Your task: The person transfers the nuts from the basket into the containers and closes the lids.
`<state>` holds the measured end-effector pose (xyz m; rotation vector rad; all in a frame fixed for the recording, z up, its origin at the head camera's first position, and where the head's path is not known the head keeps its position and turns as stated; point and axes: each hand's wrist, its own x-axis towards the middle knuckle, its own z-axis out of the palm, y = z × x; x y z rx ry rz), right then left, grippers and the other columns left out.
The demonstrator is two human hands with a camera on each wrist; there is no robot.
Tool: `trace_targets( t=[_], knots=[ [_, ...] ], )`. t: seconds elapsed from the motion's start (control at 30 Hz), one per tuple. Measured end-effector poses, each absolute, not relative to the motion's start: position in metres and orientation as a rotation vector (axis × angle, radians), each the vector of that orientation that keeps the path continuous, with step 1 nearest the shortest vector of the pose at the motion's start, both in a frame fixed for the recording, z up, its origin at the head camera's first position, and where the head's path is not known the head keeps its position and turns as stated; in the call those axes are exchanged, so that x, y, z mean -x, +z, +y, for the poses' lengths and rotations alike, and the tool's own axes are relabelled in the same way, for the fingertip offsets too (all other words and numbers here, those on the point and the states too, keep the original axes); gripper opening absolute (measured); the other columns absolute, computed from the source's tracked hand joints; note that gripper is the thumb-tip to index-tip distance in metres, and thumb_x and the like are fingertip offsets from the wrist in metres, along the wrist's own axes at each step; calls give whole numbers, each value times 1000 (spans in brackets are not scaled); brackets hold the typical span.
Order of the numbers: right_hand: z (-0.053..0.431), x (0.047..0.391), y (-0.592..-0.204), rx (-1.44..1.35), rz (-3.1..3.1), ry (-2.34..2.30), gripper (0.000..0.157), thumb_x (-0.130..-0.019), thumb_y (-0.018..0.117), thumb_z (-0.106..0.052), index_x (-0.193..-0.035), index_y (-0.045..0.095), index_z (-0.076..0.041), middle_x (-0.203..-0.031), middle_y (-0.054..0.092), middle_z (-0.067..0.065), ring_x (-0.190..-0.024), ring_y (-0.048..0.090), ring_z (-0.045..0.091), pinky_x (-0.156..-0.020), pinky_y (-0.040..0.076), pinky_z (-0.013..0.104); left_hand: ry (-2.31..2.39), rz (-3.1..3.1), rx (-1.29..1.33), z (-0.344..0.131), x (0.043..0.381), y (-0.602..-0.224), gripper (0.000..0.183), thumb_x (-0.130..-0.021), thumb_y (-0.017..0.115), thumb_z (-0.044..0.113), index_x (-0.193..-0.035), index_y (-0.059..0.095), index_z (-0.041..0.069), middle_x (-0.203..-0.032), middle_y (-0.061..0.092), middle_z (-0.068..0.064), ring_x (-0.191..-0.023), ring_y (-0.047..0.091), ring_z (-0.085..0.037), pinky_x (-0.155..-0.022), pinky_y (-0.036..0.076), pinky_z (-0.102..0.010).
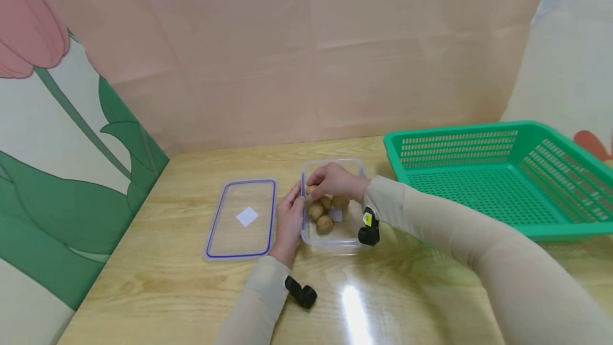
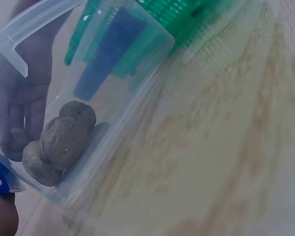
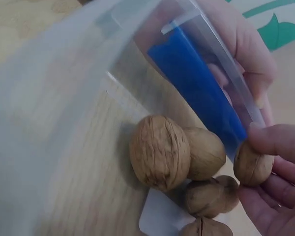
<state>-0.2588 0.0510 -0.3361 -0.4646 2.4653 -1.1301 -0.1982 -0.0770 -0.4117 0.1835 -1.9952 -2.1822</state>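
Note:
A clear plastic container (image 1: pixel 332 241) stands on the table with several walnuts (image 1: pixel 324 224) inside, gathered toward its left half. My right hand (image 1: pixel 335 181) reaches in over the container and pinches one walnut (image 3: pixel 252 166) between thumb and fingers, close to the left wall. Along the outside of that wall lies my left hand (image 1: pixel 289 222), its fingers extended against the plastic. A blue strip (image 3: pixel 194 81) runs along this wall in the right wrist view. Under the loose walnuts a small white square (image 1: pixel 337 214) shows on the container's bottom.
Left of the container, a clear lid (image 1: pixel 256 246) with a blue seal lies flat, a white square (image 1: pixel 247 216) at its middle. A large green basket (image 1: pixel 483 230) occupies the right side of the wooden table (image 1: pixel 158 286). Behind it all hangs a pinkish backdrop (image 1: pixel 268 57).

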Motion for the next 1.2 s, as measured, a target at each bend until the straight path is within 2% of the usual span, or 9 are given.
trace_targets(
  t=[0.17, 0.47, 0.7, 0.77, 0.83, 1.0, 1.13, 1.2],
  knots=[
    [49, 259, -340, 455, 2497, -1121, 34, -72, 75, -6, -104, 65, 1, -105, 67, 11, -101, 57, 22, -95, 46, 34, -2210, -1973, -194, -76, 198, -410, 43, -89, 48, 8, -132, 51, 11, -136, 49, -1, -128, 42, -17, -107, 37, -33],
    [47, 259, -345, 429, 2485, -1079, 32, -74, 74, -8, -103, 65, -2, -103, 67, 8, -98, 56, 20, -93, 46, 34, -2231, -1920, -235, -75, 196, -410, 43, -88, 47, 6, -130, 52, 7, -135, 51, -4, -126, 44, -18, -105, 39, -32],
    [45, 257, -346, 437, 2519, -1054, 34, -73, 73, -8, -106, 65, -3, -99, 67, 6, -85, 55, 16, -75, 46, 23, -2270, -1870, -271, -75, 199, -406, 43, -86, 48, 6, -129, 53, 6, -134, 52, -4, -124, 47, -18, -103, 41, -30],
    [44, 256, -345, 445, 2533, -1050, 35, -72, 73, -7, -106, 65, -2, -99, 67, 6, -85, 55, 16, -74, 46, 23, -2294, -1856, -272, -75, 198, -406, 43, -87, 47, 6, -130, 53, 6, -135, 51, -5, -125, 46, -18, -103, 41, -31],
    [44, 254, -344, 459, 2549, -1043, 36, -72, 73, -7, -107, 64, -1, -101, 67, 8, -88, 56, 17, -77, 48, 25, -2306, -1854, -264, -75, 198, -405, 43, -87, 47, 6, -130, 52, 5, -136, 50, -5, -125, 45, -19, -104, 41, -31],
    [43, 252, -332, 465, 2609, -1065, 41, -75, 70, -9, -114, 61, -1, -116, 62, 14, -108, 56, 26, -96, 47, 37, -2298, -1866, -221, -77, 196, -408, 43, -89, 48, 8, -132, 50, 4, -136, 50, -7, -127, 44, -20, -107, 38, -33],
    [43, 248, -311, 381, 2500, -1320, 40, -82, 66, -14, -119, 58, -2, -121, 59, 13, -114, 53, 28, -100, 44, 41, -2319, -1818, -222, -84, 195, -410, 44, -89, 51, 11, -132, 49, 1, -136, 49, -11, -127, 43, -21, -107, 37, -31],
    [42, 243, -299, 319, 2347, -1520, 39, -85, 64, -13, -122, 56, -1, -124, 57, 15, -116, 53, 28, -102, 43, 40, -2336, -1785, -258, -91, 194, -406, 44, -87, 51, 10, -131, 50, 2, -136, 50, -10, -124, 45, -18, -101, 42, -26]
  ],
)
